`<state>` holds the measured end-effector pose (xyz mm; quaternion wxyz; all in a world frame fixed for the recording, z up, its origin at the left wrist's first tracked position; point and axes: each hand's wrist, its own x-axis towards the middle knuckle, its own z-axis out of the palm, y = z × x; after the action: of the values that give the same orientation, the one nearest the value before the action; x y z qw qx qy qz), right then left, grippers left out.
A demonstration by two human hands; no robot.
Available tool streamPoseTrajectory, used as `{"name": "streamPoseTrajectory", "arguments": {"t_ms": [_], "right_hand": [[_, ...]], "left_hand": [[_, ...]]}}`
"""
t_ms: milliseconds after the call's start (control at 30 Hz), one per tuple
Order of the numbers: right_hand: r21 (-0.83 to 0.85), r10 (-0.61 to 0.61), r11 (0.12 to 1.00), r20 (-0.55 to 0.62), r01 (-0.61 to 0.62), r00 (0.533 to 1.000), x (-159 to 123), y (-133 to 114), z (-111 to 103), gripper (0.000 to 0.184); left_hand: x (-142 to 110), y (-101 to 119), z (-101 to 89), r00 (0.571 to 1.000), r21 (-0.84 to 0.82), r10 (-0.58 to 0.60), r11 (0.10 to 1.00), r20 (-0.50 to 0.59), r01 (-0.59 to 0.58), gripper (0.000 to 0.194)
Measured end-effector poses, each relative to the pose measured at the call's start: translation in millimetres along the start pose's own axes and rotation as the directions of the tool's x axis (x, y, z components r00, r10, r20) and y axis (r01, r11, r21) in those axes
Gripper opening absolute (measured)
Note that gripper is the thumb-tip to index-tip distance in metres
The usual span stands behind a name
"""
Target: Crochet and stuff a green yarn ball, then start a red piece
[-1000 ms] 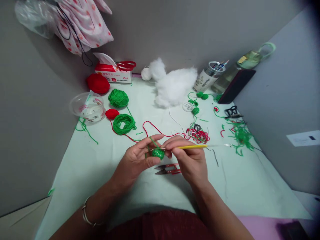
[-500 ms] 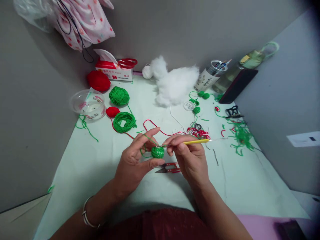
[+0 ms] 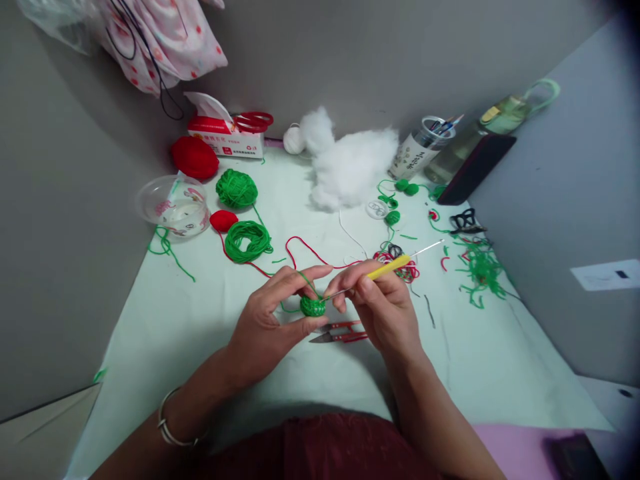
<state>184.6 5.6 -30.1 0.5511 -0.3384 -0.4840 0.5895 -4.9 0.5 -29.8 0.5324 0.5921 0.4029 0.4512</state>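
Between the thumb and fingers of my left hand (image 3: 273, 317) is a small round green crochet piece (image 3: 313, 307). Green yarn runs from it up over the raised index finger. My right hand (image 3: 383, 303) pinches the yellow grip of a crochet hook (image 3: 389, 268), whose left tip meets the top edge of the piece; its other metal end points up to the right. Below the hands, thread snips (image 3: 340, 332) with red handles lie on the table, partly behind my right hand.
Left on the table (image 3: 190, 353) are a green yarn coil (image 3: 247, 241), a green ball (image 3: 237, 189), red balls and a clear plastic bowl (image 3: 175, 207). White stuffing (image 3: 353, 170), a pen cup (image 3: 420, 150) and a bottle (image 3: 460, 150) stand behind. Green scraps (image 3: 483, 270) lie right.
The hook has tilted, its free end rising and its working tip dipping to the piece's edge. The green piece has tipped slightly in my left fingers. The view has shifted a little.
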Motion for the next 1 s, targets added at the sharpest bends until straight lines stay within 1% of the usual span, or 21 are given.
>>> {"name": "streamPoseTrajectory", "arguments": {"t_ms": [67, 167, 233, 300, 367, 433, 533, 600, 633, 700, 733, 767, 833, 900, 933, 1000], "right_hand": [[-0.032, -0.003, 0.999, 0.014, 0.003, 1.0, -1.3, -0.2, -2.6, 0.021], [-0.083, -0.041, 0.996, 0.046, 0.045, 0.998, -4.1, -2.6, -5.0, 0.018], [-0.169, -0.082, 0.981, 0.062, 0.091, 0.995, -6.1, -5.9, -4.6, 0.018], [-0.3, -0.133, 0.942, 0.085, 0.152, 0.987, -7.8, -9.3, -2.5, 0.019], [-0.403, -0.21, 0.882, 0.125, 0.243, 0.97, -8.8, -11.1, 0.7, 0.019], [-0.457, -0.295, 0.823, 0.163, 0.337, 0.941, -9.0, -10.7, 4.0, 0.019], [-0.534, -0.383, 0.722, 0.221, 0.44, 0.897, -8.9, -7.7, 7.3, 0.02], [-0.6, -0.44, 0.614, 0.278, 0.512, 0.854, -10.1, -5.7, 8.7, 0.023], [-0.647, -0.466, 0.538, 0.306, 0.54, 0.83, -11.5, -4.9, 9.3, 0.025], [-0.751, -0.485, 0.377, 0.339, 0.543, 0.806, -15.7, -3.2, 10.9, 0.03], [-0.793, -0.484, 0.319, 0.334, 0.518, 0.809, -18.3, -2.2, 11.7, 0.032], [-0.825, -0.478, 0.289, 0.314, 0.485, 0.82, -21.0, -1.0, 12.5, 0.035], [-0.845, -0.477, 0.303, 0.266, 0.441, 0.838, -26.0, 1.9, 13.5, 0.041], [-0.838, -0.485, 0.32, 0.255, 0.442, 0.836, -29.4, 4.8, 13.1, 0.047], [-0.836, -0.486, 0.312, 0.268, 0.452, 0.832, -30.3, 5.8, 12.4, 0.051], [-0.831, -0.492, 0.287, 0.299, 0.477, 0.818, -30.9, 6.6, 11.0, 0.056]], "left_hand": [[-0.1, 0.8, -0.2, 1.0, -0.013, -0.011, 1.0, 0.001, 0.011, 0.051], [0.1, 1.3, -0.9, 1.0, -0.011, -0.012, 1.0, -0.008, 0.012, 0.05], [0.3, 0.4, -1.5, 1.0, 0.002, 0.004, 1.0, -0.006, -0.004, 0.049], [0.2, -1.5, -2.0, 1.0, 0.013, 0.016, 1.0, 0.001, -0.016, 0.051], [0.0, -3.5, -2.0, 1.0, 0.008, 0.012, 1.0, 0.005, -0.012, 0.052], [-0.4, -5.0, -1.3, 1.0, -0.012, -0.009, 1.0, -0.006, 0.009, 0.051], [-1.7, -6.4, 1.4, 0.997, -0.048, -0.055, 0.997, -0.046, 0.053, 0.043], [-3.4, -6.9, 4.4, 0.993, -0.082, -0.084, 0.994, -0.081, 0.078, 0.036], [-4.7, -6.8, 6.2, 0.99, -0.107, -0.1, 0.99, -0.096, 0.09, 0.036], [-7.7, -6.0, 10.0, 0.984, -0.156, -0.133, 0.981, -0.121, 0.114, 0.04], [-9.3, -5.2, 11.8, 0.98, -0.168, -0.146, 0.978, -0.131, 0.123, 0.04], [-10.8, -4.2, 13.5, 0.978, -0.172, -0.156, 0.976, -0.142, 0.131, 0.039], [-13.0, -2.0, 16.4, 0.97, -0.182, -0.181, 0.972, -0.16, 0.151, 0.033], [-13.4, 0.2, 18.5, 0.962, -0.276, -0.233, 0.942, -0.142, 0.188, 0.034], [-12.8, 1.5, 19.2, 0.955, -0.36, -0.274, 0.907, -0.114, 0.217, 0.037], [-10.2, 4.3, 19.8, 0.933, -0.543, -0.358, 0.788, -0.022, 0.29, 0.046]]}}
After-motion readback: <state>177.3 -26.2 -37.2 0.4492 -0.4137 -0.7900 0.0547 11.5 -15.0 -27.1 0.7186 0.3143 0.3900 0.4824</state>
